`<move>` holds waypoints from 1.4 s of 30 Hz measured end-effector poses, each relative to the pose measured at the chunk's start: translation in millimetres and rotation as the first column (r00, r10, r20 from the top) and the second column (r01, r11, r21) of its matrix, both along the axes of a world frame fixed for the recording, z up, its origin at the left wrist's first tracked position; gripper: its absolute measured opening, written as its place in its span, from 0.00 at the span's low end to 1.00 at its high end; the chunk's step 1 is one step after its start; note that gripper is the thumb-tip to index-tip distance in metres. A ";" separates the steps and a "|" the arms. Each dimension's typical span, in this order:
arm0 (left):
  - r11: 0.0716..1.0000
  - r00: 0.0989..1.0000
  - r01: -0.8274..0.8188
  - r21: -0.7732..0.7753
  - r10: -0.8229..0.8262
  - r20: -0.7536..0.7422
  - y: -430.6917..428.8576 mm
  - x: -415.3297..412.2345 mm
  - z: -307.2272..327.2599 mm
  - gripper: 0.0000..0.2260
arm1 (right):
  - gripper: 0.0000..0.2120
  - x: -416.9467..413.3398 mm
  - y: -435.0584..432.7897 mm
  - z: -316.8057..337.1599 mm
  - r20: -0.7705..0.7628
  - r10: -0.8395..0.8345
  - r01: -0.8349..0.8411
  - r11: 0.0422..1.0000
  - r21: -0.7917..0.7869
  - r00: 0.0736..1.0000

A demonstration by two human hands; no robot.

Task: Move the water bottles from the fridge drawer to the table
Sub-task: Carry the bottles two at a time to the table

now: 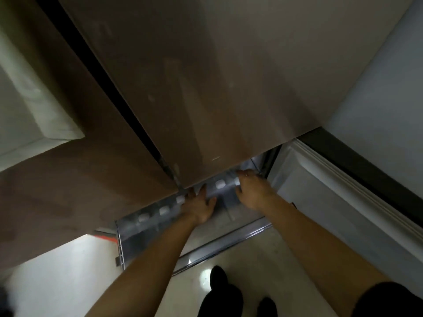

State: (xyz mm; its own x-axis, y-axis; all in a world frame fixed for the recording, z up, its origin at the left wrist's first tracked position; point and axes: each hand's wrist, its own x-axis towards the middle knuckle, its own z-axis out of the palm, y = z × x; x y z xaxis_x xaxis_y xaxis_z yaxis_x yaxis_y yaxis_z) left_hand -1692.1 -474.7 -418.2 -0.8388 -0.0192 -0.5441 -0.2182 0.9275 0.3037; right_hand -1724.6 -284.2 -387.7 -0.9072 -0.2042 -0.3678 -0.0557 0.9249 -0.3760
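Note:
Several clear water bottles with white caps (pixel 163 210) lie in a row in the pulled-out fridge drawer (pixel 146 245), low in the head view under the brown fridge door. My left hand (pixel 199 205) reaches into the drawer's middle, its fingers stretched out over the bottles beside one cap (pixel 180 199). My right hand (pixel 253 191) is at the drawer's right end. Its fingers and thumb curl round a water bottle (pixel 237 181) near the cap. Another capped bottle (pixel 220 184) lies between my two hands. The picture is blurred.
The closed brown fridge doors (pixel 206 76) hang over the drawer's back half. An open white door (pixel 343 202) stands to the right. Pale floor (pixel 251 255) and my dark shoes (pixel 219 282) lie below the drawer front. A white wall is at the left.

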 end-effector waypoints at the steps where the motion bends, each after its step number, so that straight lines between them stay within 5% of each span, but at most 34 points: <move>1: 1.000 1.000 -0.010 -0.003 0.010 0.008 0.7 -2.9 -3.0 0.31 | 0.28 -2.9 -3.0 -4.0 0.011 0.005 -0.005 0.999 0.038 1.000; 15: 0.996 0.998 -0.049 0.077 0.046 0.032 -9.6 -0.5 -9.4 0.22 | 0.35 -21.3 -14.4 -29.7 0.259 0.105 -0.174 0.950 0.259 0.960; 21: 0.987 0.996 -0.013 0.161 -0.001 0.085 5.4 22.3 1.6 0.19 | 0.29 -13.6 -12.7 -20.9 0.343 0.176 -0.263 0.938 0.225 0.923; 28: 0.963 0.979 -0.203 0.179 0.194 0.065 11.1 33.6 31.6 0.18 | 0.25 0.5 6.1 2.1 0.382 0.135 -0.179 0.980 0.083 0.914; 33: 0.988 0.986 -0.140 0.063 0.145 -0.080 19.6 47.6 55.3 0.18 | 0.17 16.1 10.3 31.9 0.208 0.213 -0.246 0.958 0.150 0.955; 37: 0.983 0.936 -0.175 -0.060 0.147 -0.319 21.6 58.0 75.5 0.19 | 0.13 26.8 7.6 62.1 -0.170 0.299 -0.269 0.947 0.178 0.939; 39: 0.964 0.866 -0.265 -0.029 0.224 -0.447 18.8 60.1 86.3 0.17 | 0.10 30.4 10.6 76.5 -0.330 0.241 -0.222 0.970 0.096 0.913; 42: 0.954 0.801 -0.299 0.037 0.272 -0.534 13.6 65.0 96.9 0.14 | 0.10 31.1 16.4 96.5 -0.335 0.115 -0.125 0.992 -0.009 0.935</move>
